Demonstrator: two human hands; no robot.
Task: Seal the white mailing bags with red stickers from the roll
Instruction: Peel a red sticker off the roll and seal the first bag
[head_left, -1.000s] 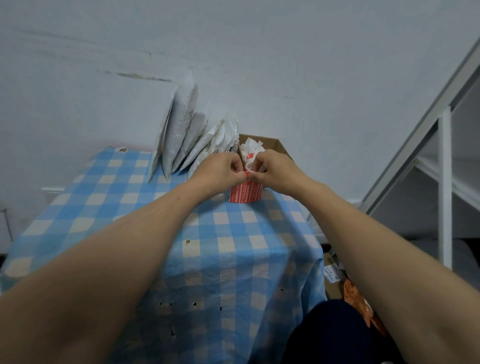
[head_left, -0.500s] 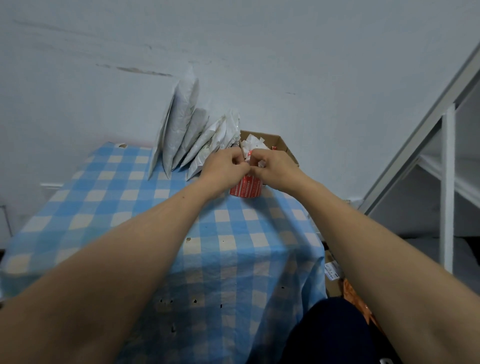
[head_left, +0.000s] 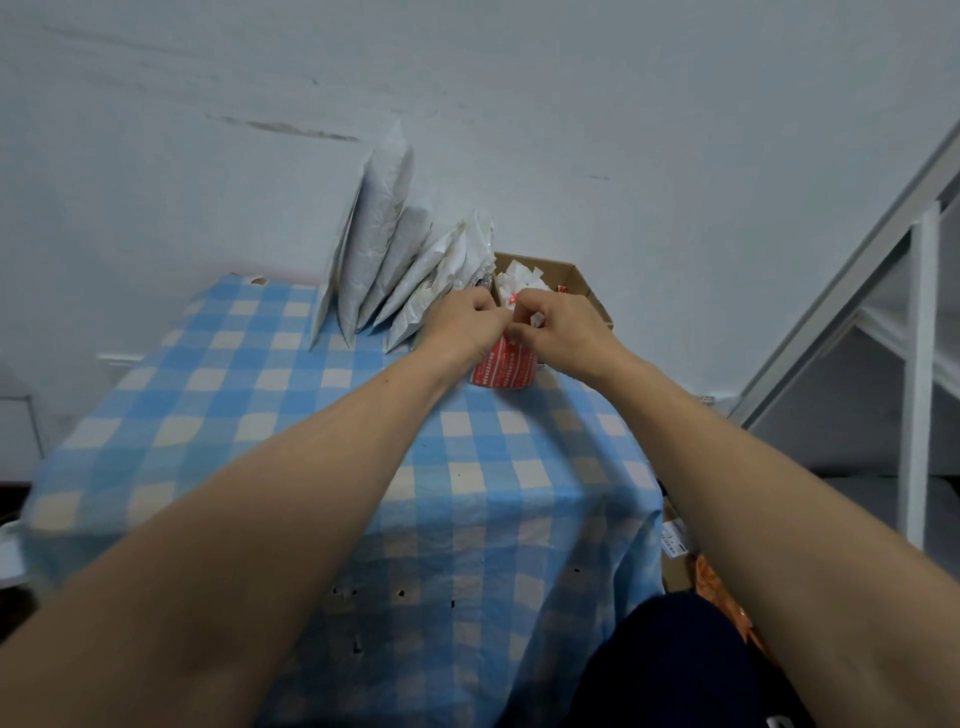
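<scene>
I see my left hand (head_left: 462, 325) and right hand (head_left: 563, 330) meeting over the red sticker roll (head_left: 504, 370), fingers curled, pinching its loose end, roll standing far on the checked tablecloth (head_left: 260, 395), white mailing bags (head_left: 384, 244) leaning just left

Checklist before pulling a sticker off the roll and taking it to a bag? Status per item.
1. Sticker roll stands on the tablecloth: ok.
2. Left hand and right hand pinch its top end: ok.
3. Sticker peeled free: cannot tell, the hands hide it.
4. Mailing bags lean on the wall beside the hands: ok.
5. A bag laid flat for sealing: not ok.
6. Box of scraps behind the roll: ok.
</scene>
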